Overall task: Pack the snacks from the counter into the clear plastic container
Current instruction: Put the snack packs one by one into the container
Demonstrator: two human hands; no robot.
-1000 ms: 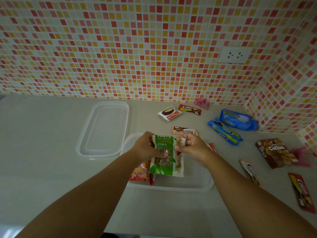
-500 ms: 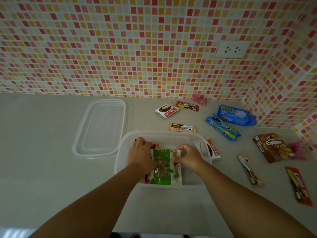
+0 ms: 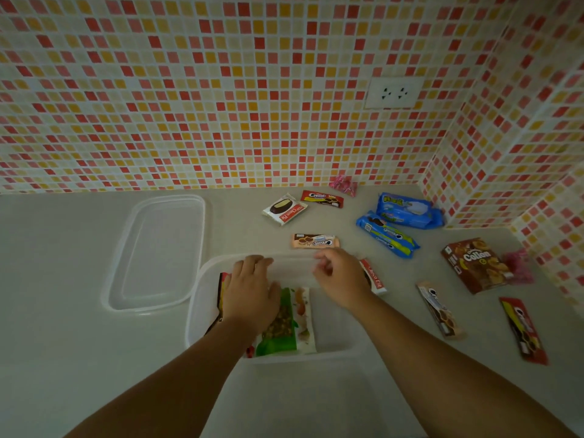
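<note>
The clear plastic container (image 3: 335, 349) stands on the counter in front of me. A green nut packet (image 3: 279, 331) lies flat inside it, over a red-orange packet (image 3: 222, 287) at the left. My left hand (image 3: 251, 290) rests flat, palm down, on these packets. My right hand (image 3: 343, 278) hovers over the container's right part with loosely curled fingers and holds nothing. Loose snacks lie beyond: a Choco Pie (image 3: 284, 209), a brown cookie bar (image 3: 315, 241), and a second Choco Pie (image 3: 374, 277) beside the container's right rim.
The container's lid (image 3: 158, 252) lies to the left. Blue cookie packs (image 3: 387, 233), a Collon box (image 3: 475, 263), a red bar (image 3: 321, 198), pink candies (image 3: 344, 184) and two long packets (image 3: 441, 309) (image 3: 523, 330) spread to the right. Tiled walls close the back and right.
Both hands lowered the green nut packet into the container. The right hand let go and lifted off to the right; the left hand now presses flat on the packets.
</note>
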